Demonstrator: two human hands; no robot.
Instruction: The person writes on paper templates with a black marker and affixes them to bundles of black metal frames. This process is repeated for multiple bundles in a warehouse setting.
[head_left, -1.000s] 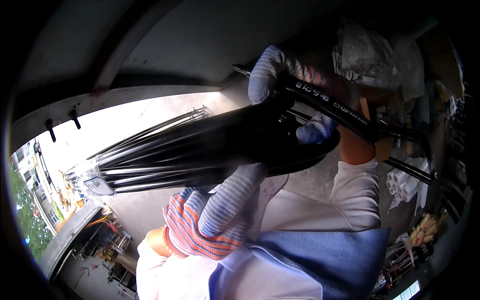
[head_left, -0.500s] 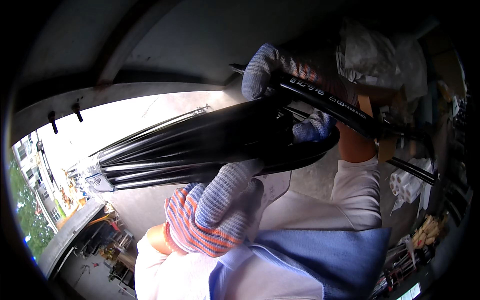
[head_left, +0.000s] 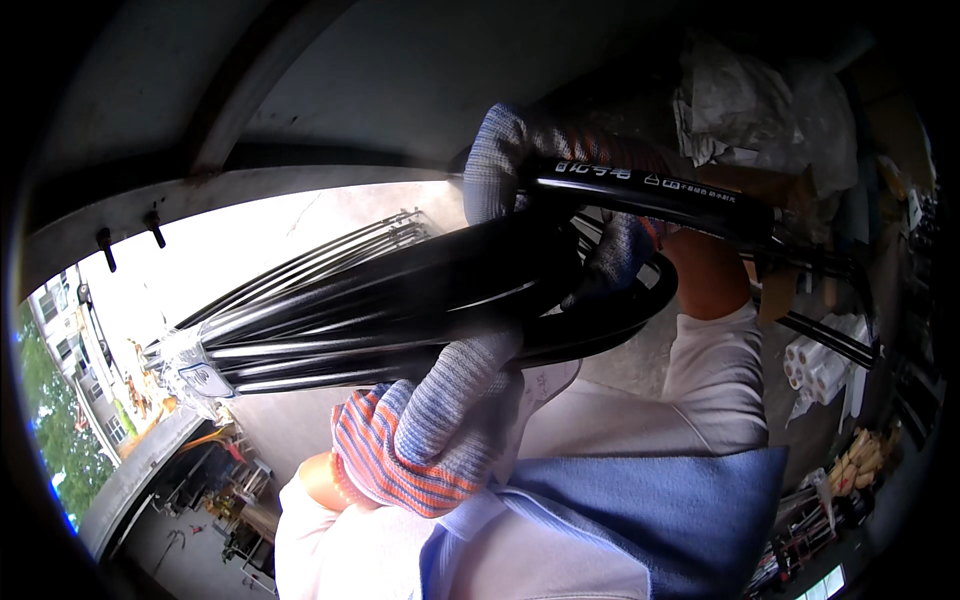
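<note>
A bundle of long glossy black rods (head_left: 330, 310) lies across the view. Clear plastic with a label (head_left: 205, 378) binds its left end. Wrapped in a striped knit glove, my left hand (head_left: 425, 420) is closed round the bundle from the near side, its thumb along the rods. My right hand (head_left: 500, 165), also gloved, grips a black marker pen (head_left: 660, 190) above the right end of the bundle. The pen's thin end points left, and its barrel extends right past my forearm. Beneath the rods, a pale card (head_left: 548, 388) partly shows next to my left hand.
A dark metal beam (head_left: 300, 185) with two bolts runs behind the bundle. Crumpled clear plastic (head_left: 745, 115) sits at the far right. Lower down are white rolls (head_left: 825, 370) in plastic and a cluster of tan pieces (head_left: 862, 455). Equipment (head_left: 225, 500) stands at the lower left.
My right hand has shifted slightly left and down, and the marker pen has swung closer to level. The bundle's left end has dipped a little. My left hand keeps its hold.
</note>
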